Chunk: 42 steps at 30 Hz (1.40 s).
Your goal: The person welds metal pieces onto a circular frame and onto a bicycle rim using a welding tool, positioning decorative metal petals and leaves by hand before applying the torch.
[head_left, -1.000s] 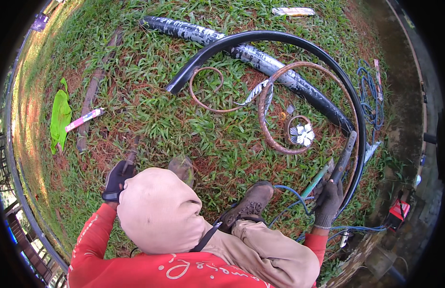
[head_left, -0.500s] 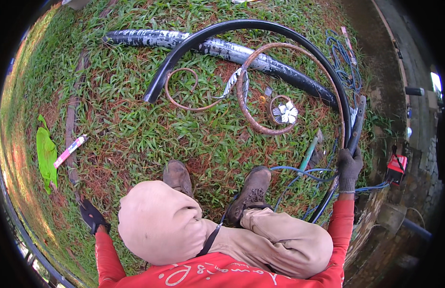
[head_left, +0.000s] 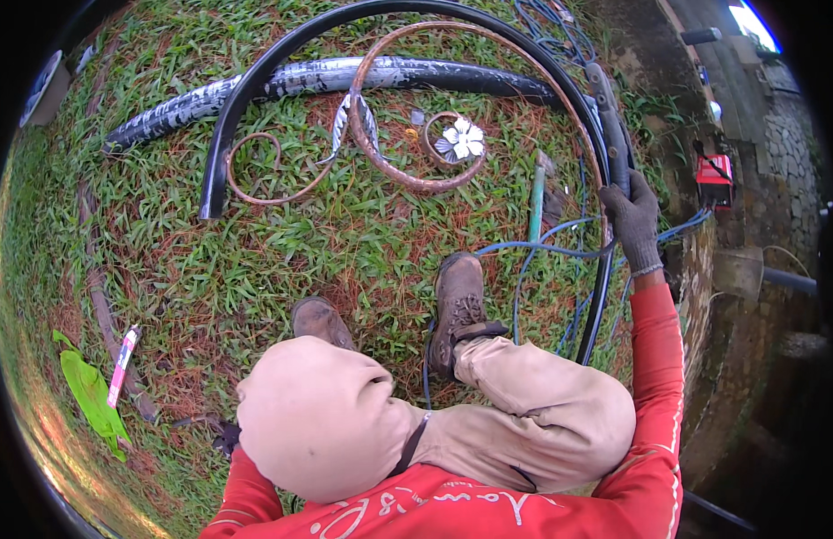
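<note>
Since the earlier frame, the gloved right hand (head_left: 634, 220) has risen along the black curved metal bar (head_left: 255, 85) and now sits closed around its right-hand stretch, beside the grey tool handle (head_left: 607, 117) that lies against the same bar; the view has also shifted, so the metalwork lies nearer the top edge of the grass. Black curved metal bar: a broad arch on the lawn (head_left: 165, 251), running from its cut end at upper left, over the top, and down the right side past the hand. Inside the arch lies a rusty scrolled iron ornament (head_left: 407, 175) with a small white metal flower (head_left: 462, 139) near its centre, and a smaller rusty ring (head_left: 264, 171) to its left. A weathered dark pipe (head_left: 282, 85) lies across the grass behind the scrolls. Blue cables (head_left: 533, 247) run over the grass between the right brown boot (head_left: 459, 301) and the bar. The gloved left hand (head_left: 226, 437) is low at the lower left, mostly hidden behind the hood; whether it is closed cannot be told. A green leaf (head_left: 91, 395) lies near the left edge.
</note>
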{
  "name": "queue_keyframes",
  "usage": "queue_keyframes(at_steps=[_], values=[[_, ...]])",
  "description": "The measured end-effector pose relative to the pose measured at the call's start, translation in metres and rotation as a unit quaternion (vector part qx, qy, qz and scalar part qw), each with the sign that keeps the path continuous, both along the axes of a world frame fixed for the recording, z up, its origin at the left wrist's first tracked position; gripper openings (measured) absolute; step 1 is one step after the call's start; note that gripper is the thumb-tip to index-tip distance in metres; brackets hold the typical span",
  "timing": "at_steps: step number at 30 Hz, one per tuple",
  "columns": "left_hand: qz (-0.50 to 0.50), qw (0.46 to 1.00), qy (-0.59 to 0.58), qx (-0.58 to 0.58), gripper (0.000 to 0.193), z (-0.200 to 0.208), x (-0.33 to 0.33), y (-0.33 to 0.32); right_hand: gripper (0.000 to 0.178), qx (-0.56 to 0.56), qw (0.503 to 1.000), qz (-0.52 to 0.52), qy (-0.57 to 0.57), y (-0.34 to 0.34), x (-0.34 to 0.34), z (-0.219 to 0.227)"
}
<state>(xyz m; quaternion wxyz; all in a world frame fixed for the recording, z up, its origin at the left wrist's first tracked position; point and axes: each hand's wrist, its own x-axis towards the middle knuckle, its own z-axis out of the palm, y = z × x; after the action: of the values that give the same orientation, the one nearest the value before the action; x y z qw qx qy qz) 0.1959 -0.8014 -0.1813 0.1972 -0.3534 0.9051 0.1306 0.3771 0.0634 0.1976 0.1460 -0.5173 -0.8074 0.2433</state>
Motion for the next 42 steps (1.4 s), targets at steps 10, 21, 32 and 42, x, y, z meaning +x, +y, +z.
queue_keyframes(at_steps=[10, 21, 32, 42], values=[[-0.114, 0.993, -0.018, 0.027, 0.061, -0.018, -0.089, 0.007, 0.052, 0.153, 0.973, -0.142, -0.099, -0.043, 0.065, 0.015], [-0.241, 0.968, -0.046, 0.056, 0.061, -0.035, -0.176, 0.064, 0.053, 0.343, 0.873, -0.208, -0.276, -0.089, 0.169, 0.153], [-0.288, 0.955, -0.027, 0.061, 0.062, -0.034, -0.214, 0.096, 0.046, 0.535, 0.725, 0.01, -0.433, 0.027, 0.175, 0.3], [-0.287, 0.957, -0.021, 0.03, 0.062, -0.01, -0.191, 0.108, 0.043, 0.342, 0.893, -0.198, -0.217, 0.056, 0.175, 0.107]])
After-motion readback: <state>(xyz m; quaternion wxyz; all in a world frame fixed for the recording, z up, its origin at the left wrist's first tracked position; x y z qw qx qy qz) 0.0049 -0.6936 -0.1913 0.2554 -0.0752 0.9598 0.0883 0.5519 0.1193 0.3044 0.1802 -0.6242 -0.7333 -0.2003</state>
